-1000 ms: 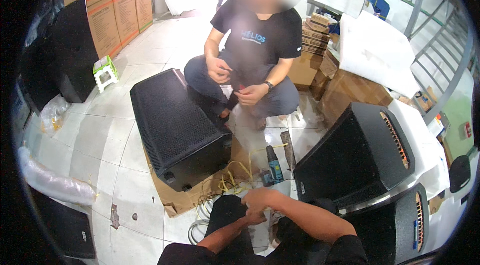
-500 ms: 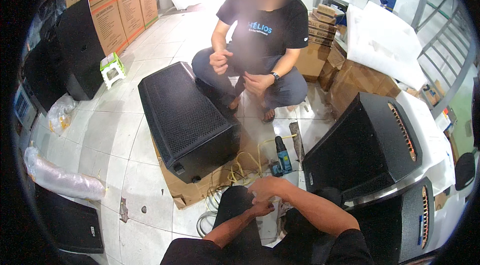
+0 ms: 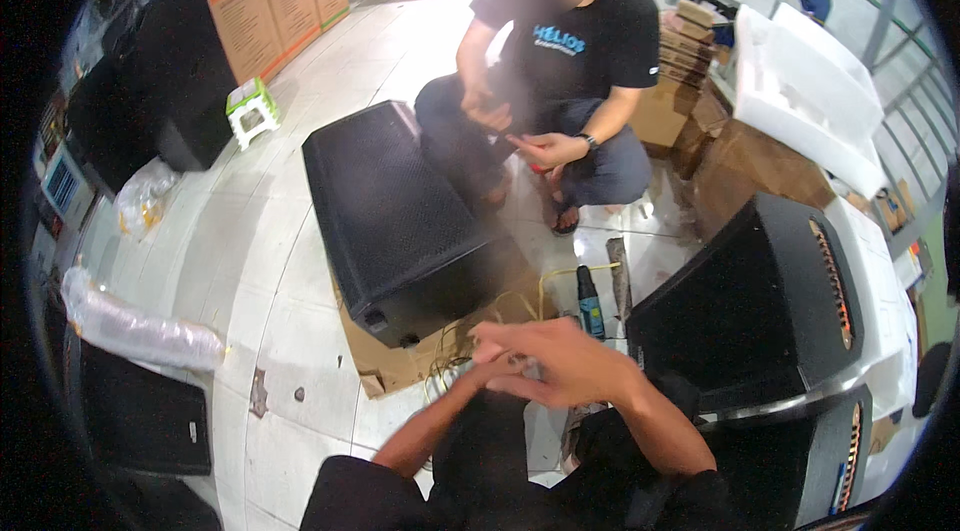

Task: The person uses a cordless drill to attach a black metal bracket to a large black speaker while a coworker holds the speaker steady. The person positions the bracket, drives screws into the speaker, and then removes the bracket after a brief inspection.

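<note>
My right hand [image 3: 560, 361] reaches across over my left hand [image 3: 492, 371], its fingers stretched out and nothing visible in them. My left hand is partly covered by the right, and its fingers are mostly hidden. Both hands are above my dark-clad knee. Just beyond them a black loudspeaker [image 3: 390, 201] with a perforated grille lies on flattened cardboard [image 3: 375, 361]. A blue-and-black cordless power tool [image 3: 590, 303] stands on the floor past my right hand, near a yellow cable [image 3: 545, 281].
Across from me a person [image 3: 590, 61] in a black shirt sits low, hands together. More black loudspeakers [image 3: 735, 316] are at the right, beside white foam [image 3: 800, 81]. At the left are a wrapped roll [image 3: 145, 326], a small stool [image 3: 252, 113] and stacked cartons [image 3: 245, 26].
My hands have risen from the knee, the right one opening out over the left. The other person's hands have come closer together. The view has shifted, moving the scene rightward.
</note>
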Tool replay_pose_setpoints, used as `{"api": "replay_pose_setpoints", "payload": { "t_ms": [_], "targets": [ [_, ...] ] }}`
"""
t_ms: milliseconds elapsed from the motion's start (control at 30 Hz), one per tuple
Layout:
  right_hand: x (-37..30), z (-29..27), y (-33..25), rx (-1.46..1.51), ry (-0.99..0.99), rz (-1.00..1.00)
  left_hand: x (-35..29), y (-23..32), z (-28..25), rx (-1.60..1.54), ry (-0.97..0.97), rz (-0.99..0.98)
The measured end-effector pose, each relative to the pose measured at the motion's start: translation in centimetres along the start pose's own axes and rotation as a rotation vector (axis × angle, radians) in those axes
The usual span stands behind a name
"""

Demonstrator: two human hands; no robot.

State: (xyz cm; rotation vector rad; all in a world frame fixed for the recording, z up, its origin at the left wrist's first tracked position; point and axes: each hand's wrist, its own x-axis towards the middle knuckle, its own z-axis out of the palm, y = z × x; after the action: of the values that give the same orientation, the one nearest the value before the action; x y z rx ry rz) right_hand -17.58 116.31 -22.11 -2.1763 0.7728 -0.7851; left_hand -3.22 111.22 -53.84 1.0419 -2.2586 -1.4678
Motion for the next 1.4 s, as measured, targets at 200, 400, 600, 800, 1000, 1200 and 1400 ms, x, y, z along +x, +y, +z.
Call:
{"api": "replay_pose_setpoints", "payload": {
  "t_ms": [200,400,600,800,1000,1200,1400],
  "targets": [
    [3.8,-4.6,-10.5,-0.383,0.416,-0.399,0.3,7.1,-16.3,0.044,0.226,0.086],
    [5.1,-7.6,-7.2,-0.439,0.341,-0.257,8.5,9.4,-30.5,-0.097,0.544,0.051],
    [2.5,-1.7,15.9,-0.354,-0.398,0.070,15.3,0.4,-45.6,0.534,0.931,-0.161],
    [1.2,-1.0,26.1,-0.182,-0.834,0.581,22.1,-4.2,-55.1,0.945,0.642,-0.345],
    [0.7,-0.5,30.4,0.155,-0.913,0.674,27.5,-7.5,-60.5,1.060,0.591,-0.240],
    [0.4,-1.2,31.1,0.244,-0.643,0.843,28.1,-9.4,-60.0,1.048,0.562,-0.357],
    [1.9,-3.3,28.6,0.392,-0.452,1.023,11.0,-15.7,-67.0,0.790,1.374,-0.888]
  ]
}}
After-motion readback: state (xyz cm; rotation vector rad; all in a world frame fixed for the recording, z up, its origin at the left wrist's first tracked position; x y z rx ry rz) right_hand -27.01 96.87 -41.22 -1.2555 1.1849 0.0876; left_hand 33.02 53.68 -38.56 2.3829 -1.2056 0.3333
